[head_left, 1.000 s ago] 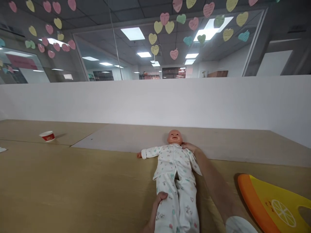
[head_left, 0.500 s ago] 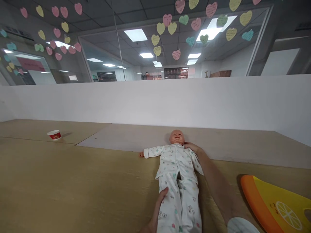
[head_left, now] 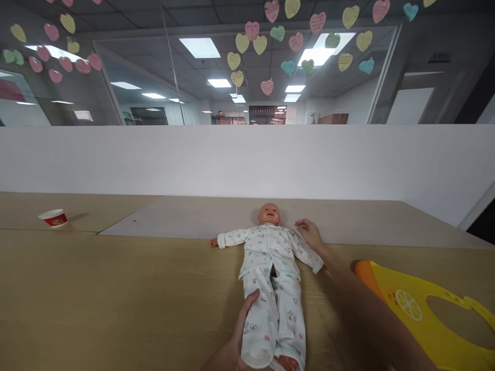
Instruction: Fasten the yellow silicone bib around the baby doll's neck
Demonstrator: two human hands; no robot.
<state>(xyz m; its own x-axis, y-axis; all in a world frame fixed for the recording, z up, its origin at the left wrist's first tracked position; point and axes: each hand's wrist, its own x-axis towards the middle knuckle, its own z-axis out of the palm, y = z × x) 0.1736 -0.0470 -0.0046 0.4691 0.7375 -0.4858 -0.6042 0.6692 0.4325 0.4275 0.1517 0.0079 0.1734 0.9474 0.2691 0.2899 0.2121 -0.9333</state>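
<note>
A baby doll (head_left: 269, 247) lies on its back in a white patterned top and trousers, arms spread. My left hand (head_left: 242, 324) grips the doll's trouser leg (head_left: 255, 314) from the side, its thumb on top and its other fingers hidden. By that leg's cuff shows a pale round shape that I cannot make out clearly; the other foot (head_left: 288, 362) peeks out of its cuff. My right hand (head_left: 309, 233) hovers beside the doll's neck and shoulder, apart from the collar, fingers loosely bent with nothing visible in them.
To the right lies a yellow and orange bib (head_left: 421, 304) with a citrus slice print, partly behind my right forearm. A red and white paper cup (head_left: 54, 218) stands at the far left. Behind the table (head_left: 135, 288) runs a low white wall (head_left: 216, 159) below windows with heart-shaped notes.
My right hand has come away from the doll's neck toward the right. My left hand stays on the leg. The view has shifted, showing more of the bib and the doll's lower legs.
</note>
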